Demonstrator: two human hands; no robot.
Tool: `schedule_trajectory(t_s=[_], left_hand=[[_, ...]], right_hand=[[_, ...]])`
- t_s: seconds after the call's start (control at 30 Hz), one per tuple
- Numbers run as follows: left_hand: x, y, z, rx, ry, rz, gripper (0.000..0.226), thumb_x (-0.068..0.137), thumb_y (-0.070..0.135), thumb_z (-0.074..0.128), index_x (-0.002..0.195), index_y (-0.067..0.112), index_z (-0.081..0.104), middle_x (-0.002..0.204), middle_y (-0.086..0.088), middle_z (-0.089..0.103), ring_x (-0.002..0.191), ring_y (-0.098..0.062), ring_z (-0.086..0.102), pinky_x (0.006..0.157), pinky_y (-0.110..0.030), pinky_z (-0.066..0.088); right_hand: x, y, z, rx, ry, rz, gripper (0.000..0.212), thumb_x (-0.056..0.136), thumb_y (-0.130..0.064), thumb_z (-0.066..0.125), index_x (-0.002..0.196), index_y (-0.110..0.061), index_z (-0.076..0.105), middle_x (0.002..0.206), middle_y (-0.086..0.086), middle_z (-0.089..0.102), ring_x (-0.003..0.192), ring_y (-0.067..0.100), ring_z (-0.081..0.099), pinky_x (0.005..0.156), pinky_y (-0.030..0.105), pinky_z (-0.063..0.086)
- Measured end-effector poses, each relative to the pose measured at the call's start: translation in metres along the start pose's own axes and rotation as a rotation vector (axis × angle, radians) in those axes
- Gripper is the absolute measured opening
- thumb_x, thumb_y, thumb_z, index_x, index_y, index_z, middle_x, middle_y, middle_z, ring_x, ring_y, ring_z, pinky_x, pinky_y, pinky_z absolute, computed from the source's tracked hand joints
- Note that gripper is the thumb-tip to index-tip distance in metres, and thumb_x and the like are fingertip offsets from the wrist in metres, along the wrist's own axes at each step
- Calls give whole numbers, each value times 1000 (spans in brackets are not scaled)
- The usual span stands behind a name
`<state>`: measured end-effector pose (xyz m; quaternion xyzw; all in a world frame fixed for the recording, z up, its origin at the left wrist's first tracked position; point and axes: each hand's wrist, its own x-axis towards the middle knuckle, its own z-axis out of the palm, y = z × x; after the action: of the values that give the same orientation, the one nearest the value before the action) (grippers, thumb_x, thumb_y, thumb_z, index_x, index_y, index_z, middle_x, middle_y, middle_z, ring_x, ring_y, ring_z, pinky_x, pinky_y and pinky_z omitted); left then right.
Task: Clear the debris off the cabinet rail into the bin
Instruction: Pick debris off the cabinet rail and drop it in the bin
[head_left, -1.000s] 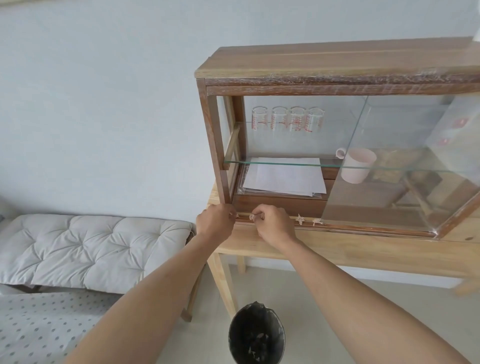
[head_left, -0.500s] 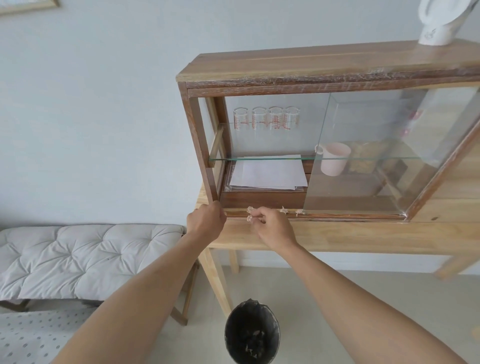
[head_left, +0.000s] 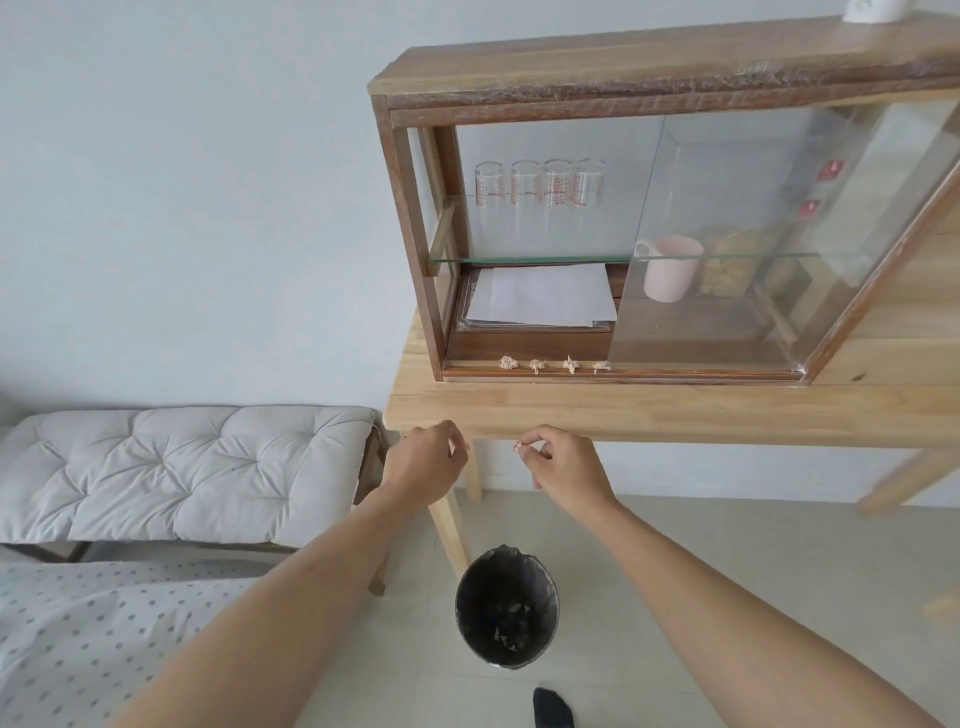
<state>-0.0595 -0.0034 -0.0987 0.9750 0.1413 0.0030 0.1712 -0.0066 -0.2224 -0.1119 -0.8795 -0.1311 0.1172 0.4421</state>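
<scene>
Several small tan debris scraps (head_left: 536, 366) lie in a row on the cabinet rail (head_left: 675, 373), at the open left half of the wooden cabinet. My right hand (head_left: 563, 462) hovers below the table edge, pinching one scrap (head_left: 517, 446) between thumb and fingertips. Beside it, my left hand (head_left: 426, 460) has its fingers pinched together, and nothing shows between them. The black-lined bin (head_left: 467, 623) stands on the floor directly under both hands, with scraps lying in its bottom.
The cabinet sits on a light wooden table (head_left: 675, 415); its glass door (head_left: 779, 234) is slid right. Inside are papers, several glasses and a pink mug (head_left: 670, 270). A cushioned bench (head_left: 182, 467) stands left. My socked foot (head_left: 553, 709) is near the bin.
Both hands have come away from the rail and dropped below the table edge, over the bin. The right hand carries a scrap it took from the rail.
</scene>
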Motion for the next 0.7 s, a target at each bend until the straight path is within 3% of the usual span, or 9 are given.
schedule_trajectory(t_s=[0.13, 0.33, 0.43, 0.6, 0.7], left_hand=[[-16, -2, 24, 26, -67, -48, 16, 99, 34, 54, 104, 30, 68, 71, 14, 60, 58, -6, 55, 48, -27, 35], [-24, -4, 60, 10, -155, -71, 15, 100, 30, 55, 105, 28, 70, 73, 14, 59, 60, -9, 59, 46, -25, 34], [-22, -5, 75, 20, -187, -59, 17, 102, 29, 56, 109, 28, 72, 86, 9, 66, 62, -8, 57, 47, -23, 33], [-12, -5, 89, 99, -229, -37, 28, 107, 32, 52, 125, 31, 74, 98, 6, 59, 75, -15, 54, 48, -20, 27], [-6, -7, 91, 112, -236, -40, 31, 107, 32, 50, 128, 32, 73, 115, 1, 72, 79, -16, 55, 48, -21, 29]], right_hand=[[-16, 26, 14, -15, -51, 49, 11, 102, -35, 67, 98, -34, 77, 51, -5, 67, 44, 6, 57, 59, 30, 49], [-30, 65, 34, -80, -152, 115, 14, 101, -41, 70, 88, -38, 73, 53, -17, 69, 45, 1, 62, 55, 28, 46], [-29, 79, 41, -126, -197, 152, 14, 98, -45, 71, 87, -38, 73, 55, -20, 70, 49, -2, 64, 56, 27, 46], [-20, 90, 46, -148, -269, 177, 13, 98, -39, 68, 106, -33, 78, 57, -19, 73, 54, -1, 67, 68, 28, 55], [-14, 90, 42, -150, -257, 185, 16, 100, -38, 66, 111, -34, 78, 55, -18, 71, 59, -1, 67, 66, 28, 51]])
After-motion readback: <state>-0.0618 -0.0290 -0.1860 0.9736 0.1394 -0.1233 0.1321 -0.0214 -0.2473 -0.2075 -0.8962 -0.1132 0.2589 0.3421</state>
